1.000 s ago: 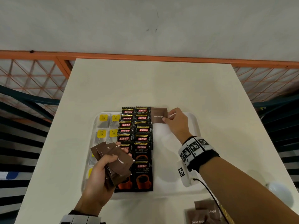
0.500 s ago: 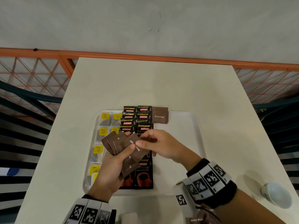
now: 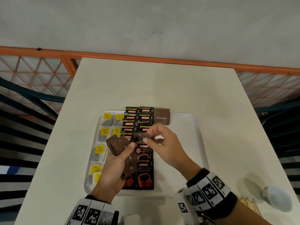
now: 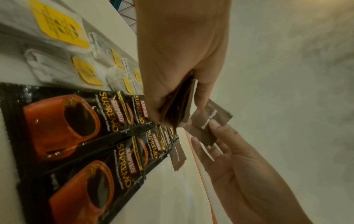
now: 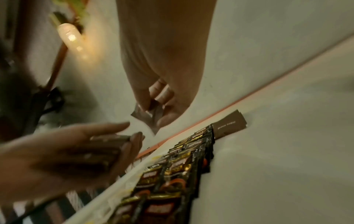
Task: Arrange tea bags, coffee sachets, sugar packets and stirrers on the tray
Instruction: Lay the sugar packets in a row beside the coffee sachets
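I'm holding both hands up over the middle of the white tray [image 3: 201, 143], not touching it. My left hand [image 3: 113, 166] is sitting palm-in with the fingers and thumb curled round a fanned stack of brown sugar packets [image 3: 118, 143], thumb pressing across the top one. My right hand [image 3: 164, 143] is hovering just beside it, wrist angled in from the right, thumb and first fingers pinching a single brown sugar packet [image 4: 209, 121] by its edge (it's a bit blurred in the head view, but the wrist cams are showing it fine), with the other fingers loosely bent behind it.

Below my hands the coffee sachets [image 3: 144, 174] are lying in two overlapping columns down the tray, black with orange cups on them, and my hands are covering the middle of those columns. To the left of them the tea bags [image 3: 103, 132] with yellow tags are sitting in rows. At the far end of the tray, right next to the top coffee sachet, one placed sugar packet [image 3: 161, 117] is lying flat, "Brown Sugar" facing up.

Off the tray, near my right forearm, the wooden stirrers [image 3: 248, 203] are poking out on the table [image 3: 154, 85], and a small white cup [image 3: 276, 198] is sitting beside them at the table's right edge.
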### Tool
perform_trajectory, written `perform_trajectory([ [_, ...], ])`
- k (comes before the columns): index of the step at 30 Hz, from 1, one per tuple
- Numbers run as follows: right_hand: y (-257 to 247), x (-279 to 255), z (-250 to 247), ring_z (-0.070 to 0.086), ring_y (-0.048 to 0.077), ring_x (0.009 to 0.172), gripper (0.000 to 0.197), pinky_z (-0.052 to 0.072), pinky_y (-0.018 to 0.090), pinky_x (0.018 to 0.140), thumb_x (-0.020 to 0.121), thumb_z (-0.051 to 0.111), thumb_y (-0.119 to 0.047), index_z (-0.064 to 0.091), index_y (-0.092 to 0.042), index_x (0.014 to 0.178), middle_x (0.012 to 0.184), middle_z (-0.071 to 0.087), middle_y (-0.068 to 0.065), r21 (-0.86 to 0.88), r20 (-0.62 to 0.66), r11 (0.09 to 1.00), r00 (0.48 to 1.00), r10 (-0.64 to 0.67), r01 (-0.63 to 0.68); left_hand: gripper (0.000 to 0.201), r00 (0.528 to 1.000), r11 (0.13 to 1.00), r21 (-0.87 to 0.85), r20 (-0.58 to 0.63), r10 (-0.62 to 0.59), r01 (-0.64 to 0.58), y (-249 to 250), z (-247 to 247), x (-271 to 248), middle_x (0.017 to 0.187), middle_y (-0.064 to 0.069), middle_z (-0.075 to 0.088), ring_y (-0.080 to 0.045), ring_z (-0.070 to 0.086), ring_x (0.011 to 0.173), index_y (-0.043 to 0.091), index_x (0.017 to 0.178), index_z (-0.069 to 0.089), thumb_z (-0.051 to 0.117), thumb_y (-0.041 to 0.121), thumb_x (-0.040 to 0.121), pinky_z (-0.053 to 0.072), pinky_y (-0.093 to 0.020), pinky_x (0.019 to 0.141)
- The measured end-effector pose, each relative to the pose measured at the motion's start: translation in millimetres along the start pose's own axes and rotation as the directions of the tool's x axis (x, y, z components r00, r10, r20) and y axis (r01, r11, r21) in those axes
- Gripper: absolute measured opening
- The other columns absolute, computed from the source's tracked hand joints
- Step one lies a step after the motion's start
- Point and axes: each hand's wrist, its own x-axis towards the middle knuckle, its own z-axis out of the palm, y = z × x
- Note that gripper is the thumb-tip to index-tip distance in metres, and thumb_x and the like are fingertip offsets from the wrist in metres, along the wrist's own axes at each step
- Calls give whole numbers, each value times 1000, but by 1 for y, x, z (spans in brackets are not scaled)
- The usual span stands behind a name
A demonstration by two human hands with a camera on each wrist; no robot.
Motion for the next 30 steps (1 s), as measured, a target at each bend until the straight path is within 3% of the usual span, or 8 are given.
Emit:
perform_trajectory([
  [6,4,-13,0,55,4,92,7,44,10,83,79,71,-17,73,-18,85,90,53,-19,-202,123,965,982,-147,169,39,999,997,-69,36,30,-28,6,2,-1,90,-6,75,-15,71,77,18,108,64,57,39,76,57,-25,59],
  [9,5,-17,0,55,5,92,8,47,20,84,82,68,-17,73,-19,87,91,56,-13,-245,151,940,967,-203,236,60,996,997,-69,77,51,-46,8,1,-1,97,-8,74,-18,71,83,21,109,65,81,46,57,57,-27,61],
  [12,6,-19,-2,56,5,92,7,48,23,84,82,67,-17,72,-17,87,93,59,-8,-241,168,933,958,-231,267,48,995,996,-33,61,85,-83,9,-2,-1,91,-8,74,-19,71,78,19,106,65,79,27,61,57,-27,59],
  [14,5,-19,-3,58,7,91,5,50,19,83,82,68,-18,71,-19,86,92,58,-11,-162,119,965,975,-188,206,22,995,995,-20,8,97,-97,8,-3,0,84,-6,74,-17,71,72,20,99,66,62,14,79,57,-27,57],
  [19,7,-12,-3,62,11,87,26,56,24,74,79,71,-8,59,-23,96,95,57,-2,156,-89,983,990,113,-99,27,993,994,44,-63,99,-96,4,-5,2,80,0,74,-15,70,68,21,104,65,56,4,85,55,-26,52],
  [22,7,-5,-7,64,8,76,26,57,22,67,83,65,-3,61,-7,108,90,63,3,293,59,887,933,356,-357,28,993,993,84,-73,91,-84,-1,-2,4,81,0,74,-13,70,68,19,106,64,57,2,85,55,-25,53],
  [26,12,6,-20,55,5,59,6,45,16,53,84,64,-7,66,-12,87,69,62,-1,213,-4,901,922,388,-378,12,998,996,90,-64,-11,17,-2,-5,4,71,-2,72,-12,68,65,15,91,66,56,7,88,54,-26,61],
  [30,30,24,-38,49,9,62,15,41,19,57,86,62,-7,61,-19,77,70,59,-2,251,-208,868,852,480,-428,15,995,997,-31,-71,-73,71,-1,-14,5,83,-7,70,-17,68,75,15,94,62,49,7,91,57,-28,68],
])
